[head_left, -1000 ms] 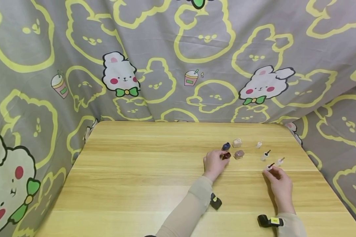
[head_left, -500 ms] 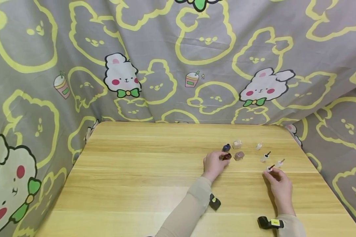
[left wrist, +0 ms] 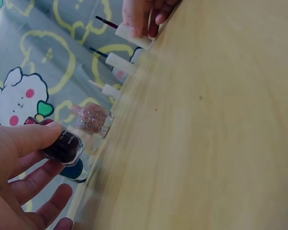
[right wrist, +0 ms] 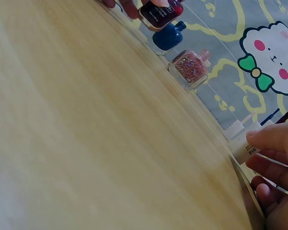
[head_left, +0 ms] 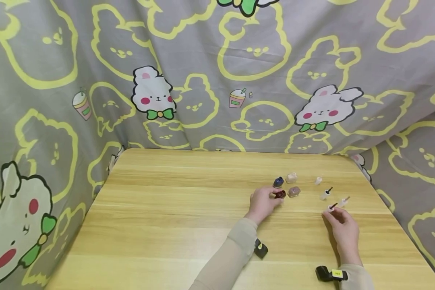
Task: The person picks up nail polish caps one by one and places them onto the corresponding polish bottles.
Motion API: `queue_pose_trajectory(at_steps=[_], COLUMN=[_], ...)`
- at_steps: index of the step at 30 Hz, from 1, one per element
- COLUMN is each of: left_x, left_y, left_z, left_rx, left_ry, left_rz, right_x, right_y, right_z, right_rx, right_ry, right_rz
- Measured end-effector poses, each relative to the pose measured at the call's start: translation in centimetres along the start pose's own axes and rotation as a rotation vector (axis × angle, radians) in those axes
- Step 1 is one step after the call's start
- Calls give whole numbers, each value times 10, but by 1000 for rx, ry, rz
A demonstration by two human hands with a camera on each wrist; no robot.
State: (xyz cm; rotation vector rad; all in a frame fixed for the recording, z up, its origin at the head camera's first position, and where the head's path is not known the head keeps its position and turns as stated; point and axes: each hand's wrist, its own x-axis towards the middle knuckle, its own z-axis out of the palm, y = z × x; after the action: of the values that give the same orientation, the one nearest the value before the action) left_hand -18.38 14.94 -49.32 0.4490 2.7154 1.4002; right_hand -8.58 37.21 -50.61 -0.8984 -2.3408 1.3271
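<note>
My left hand (head_left: pixel 262 204) pinches an uncapped dark red nail polish bottle (left wrist: pixel 65 143) between thumb and fingers; the bottle looks tilted and just off the table. My right hand (head_left: pixel 345 233) grips a white nail polish cap (right wrist: pixel 245 147) low at the tabletop, its dark brush pointing up. Close to the left hand stand a blue nail polish bottle (head_left: pixel 278 183), a glittery pink one (left wrist: pixel 92 119) and a cream one (head_left: pixel 291 177), all uncapped. Beyond the right hand, three more white caps, the far cap (head_left: pixel 318 181), middle cap (head_left: pixel 325 195) and near cap (head_left: pixel 343 202), stand brush-up.
The wooden table (head_left: pixel 166 209) extends widely to the left of the bottles. A grey patterned curtain (head_left: pixel 203 60) hangs along its back and sides. Black wrist cameras sit on both sleeves, the left camera (head_left: pixel 261 249) and the right camera (head_left: pixel 324 274) low over the tabletop.
My left hand has shifted slightly right with the dark red bottle. The right hand keeps its grip on the cap in nearly the same place. The head view has moved a little.
</note>
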Motion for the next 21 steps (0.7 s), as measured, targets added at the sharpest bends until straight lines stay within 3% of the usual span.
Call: queue_pose_trajectory(at_steps=[16,21], left_x=[-9,-11], left_y=[-2,-3], left_z=[-15,-21], left_rx=[134,141], left_ry=[79,92], left_rz=[30,29], right_x=[0,0], right_y=[1,1], right_z=[1,4], right_rx=[24,57], right_ry=[20,32], right_rz=[-17,-32])
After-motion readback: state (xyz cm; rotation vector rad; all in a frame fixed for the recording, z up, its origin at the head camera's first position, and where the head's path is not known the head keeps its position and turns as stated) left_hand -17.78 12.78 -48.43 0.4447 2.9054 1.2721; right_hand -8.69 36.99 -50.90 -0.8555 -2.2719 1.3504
